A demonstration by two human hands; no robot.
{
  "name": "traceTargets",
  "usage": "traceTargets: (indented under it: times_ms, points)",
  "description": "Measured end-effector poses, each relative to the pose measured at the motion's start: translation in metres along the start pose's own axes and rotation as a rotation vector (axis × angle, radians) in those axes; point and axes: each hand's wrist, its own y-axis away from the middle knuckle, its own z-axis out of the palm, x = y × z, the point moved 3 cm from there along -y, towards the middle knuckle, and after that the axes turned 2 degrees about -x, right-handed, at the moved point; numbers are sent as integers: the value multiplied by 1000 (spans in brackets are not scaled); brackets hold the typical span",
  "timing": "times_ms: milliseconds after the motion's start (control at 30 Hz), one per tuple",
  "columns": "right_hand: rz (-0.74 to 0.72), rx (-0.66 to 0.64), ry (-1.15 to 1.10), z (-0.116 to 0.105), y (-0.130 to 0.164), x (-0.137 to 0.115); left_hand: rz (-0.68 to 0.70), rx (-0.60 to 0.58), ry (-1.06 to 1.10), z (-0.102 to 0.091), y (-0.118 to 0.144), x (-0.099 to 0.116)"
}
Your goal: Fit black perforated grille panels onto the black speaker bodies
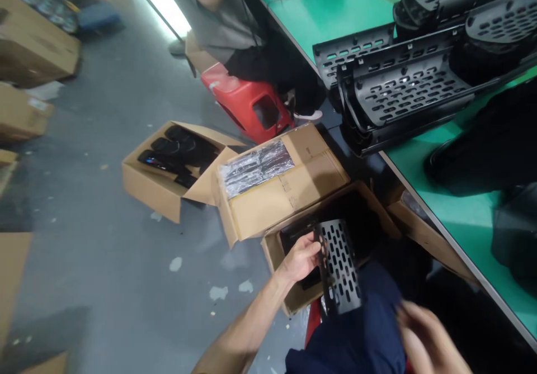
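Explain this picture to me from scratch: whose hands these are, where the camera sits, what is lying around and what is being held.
There is no machine here. The one picture comes from a camera worn on a person's head, looking down at their own bare hands.

The left hand grips a black perforated panel over an open cardboard box on the floor. The right hand is blurred at the bottom edge and holds nothing that I can see.

Beside that box stand a closed box with a plastic-wrapped pack on top, and another open box of black parts. On the green table to the right, more perforated panels are stacked. Further back, another person sits on a red stool.
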Motion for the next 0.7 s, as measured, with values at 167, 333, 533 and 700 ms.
traceTargets:
  times_ms: [167,333,533,700]
  points:
    - [363,-283,-573,64,-23,13,-92,-113,-26,19,17,-16]
    - [461,-69,-687,39,-3,20,-162,-15,-351,-2,-30,-62]
    - [581,197,-620,-23,25,62,-274,207,-995,-31,-119,-126]
    - [602,324,-645,-23,42,69,-422,81,-1292,-30,-151,-163]
